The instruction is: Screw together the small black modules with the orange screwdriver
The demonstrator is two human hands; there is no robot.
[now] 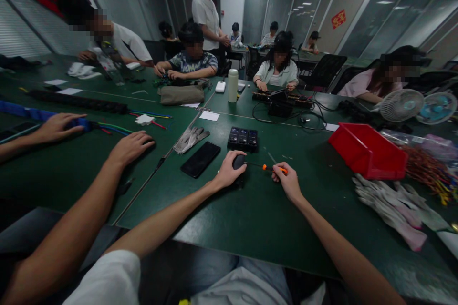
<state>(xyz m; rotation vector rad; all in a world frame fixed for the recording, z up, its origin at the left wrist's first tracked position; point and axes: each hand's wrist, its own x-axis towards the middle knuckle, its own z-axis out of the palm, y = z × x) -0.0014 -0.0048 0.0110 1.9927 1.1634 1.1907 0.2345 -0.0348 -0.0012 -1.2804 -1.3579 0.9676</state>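
Note:
Near the middle of the green table (229, 219), my left hand (232, 169) is wrapped round a small dark rounded object (239, 161). My right hand (285, 177) grips a screwdriver (265, 167) with an orange and black handle. Its thin shaft points left and reaches the dark object; the exact contact of the tip is too small to tell. Just beyond my left hand sits a black block with several compartments (243, 138). A black phone (201, 159) lies to the left of my left hand, with a grey-white glove (191, 139) behind it.
A red bin (368, 150), wire bundles (429, 169) and gloves (390, 205) lie on the right. At left, a person's two hands (132, 147) rest by a blue strip (39, 114) and coloured wires. A pale green bottle (232, 86) stands farther back; people sit across the table.

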